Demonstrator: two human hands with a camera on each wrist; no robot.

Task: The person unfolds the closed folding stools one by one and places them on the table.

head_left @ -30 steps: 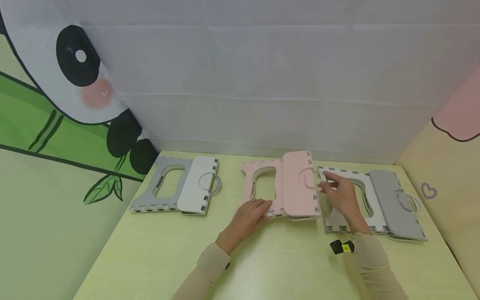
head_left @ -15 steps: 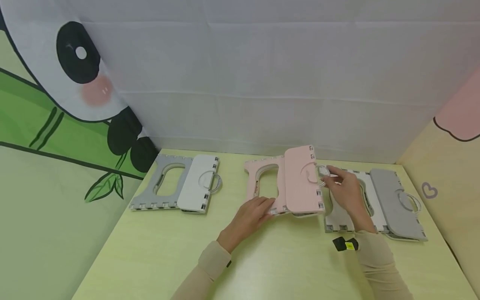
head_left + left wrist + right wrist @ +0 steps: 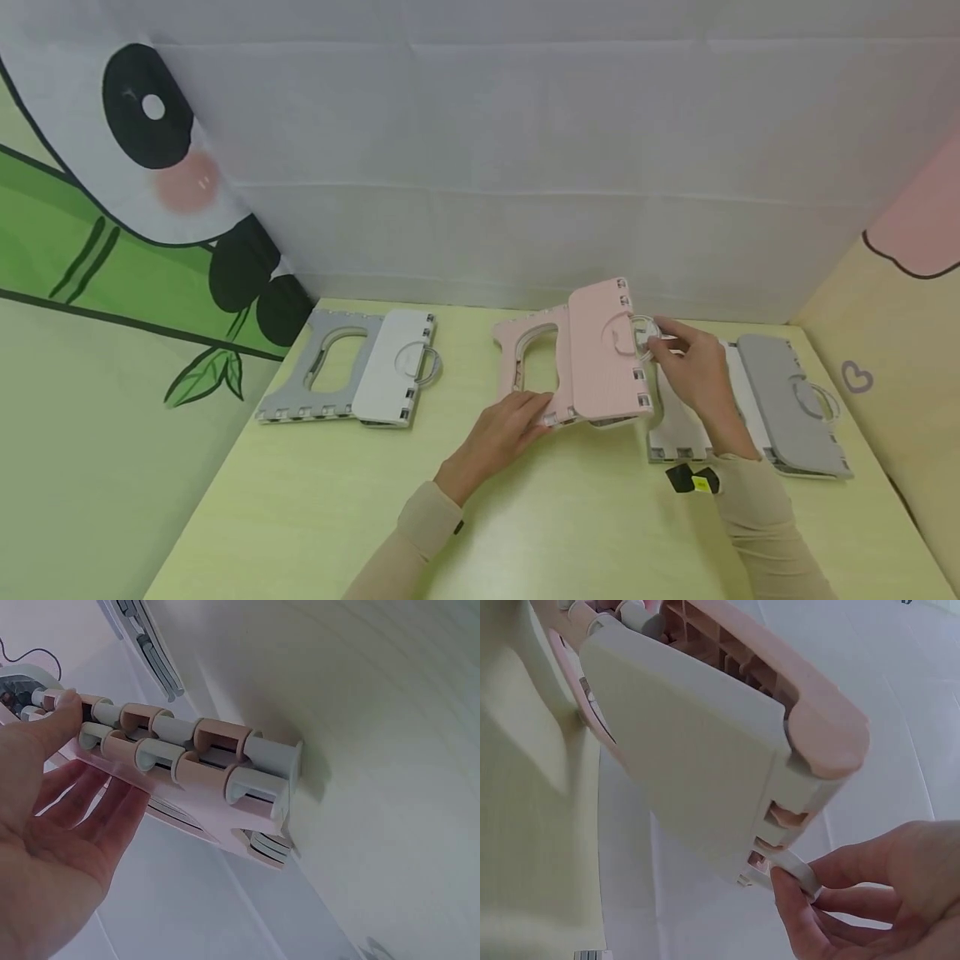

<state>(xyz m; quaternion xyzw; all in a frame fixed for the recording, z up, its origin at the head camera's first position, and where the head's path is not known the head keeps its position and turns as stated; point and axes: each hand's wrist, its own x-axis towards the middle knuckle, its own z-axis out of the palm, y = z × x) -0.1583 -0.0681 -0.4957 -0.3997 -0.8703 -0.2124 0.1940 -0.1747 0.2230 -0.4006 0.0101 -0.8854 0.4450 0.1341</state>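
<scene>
A pink folding step stool, folded flat, is tilted in the head view with its right end raised off the table. My left hand grips its near edge; in the left wrist view the thumb lies on the hinged edge and the fingers lie along the opposite face. At the raised end, my right hand pinches the white loop handle between thumb and fingers. The stool's pale underside shows in the right wrist view. Its left end stays low, near the table.
To the left lies a grey-and-white folded stool with its loop handle facing right. A white-and-grey folded stool lies at right, partly behind my right hand. A pale wall rises behind the yellow-green table.
The pink stool's right end has risen and tilted, and the stool has shifted slightly right. My right hand has moved up a little with the handle; my left hand keeps its grip.
</scene>
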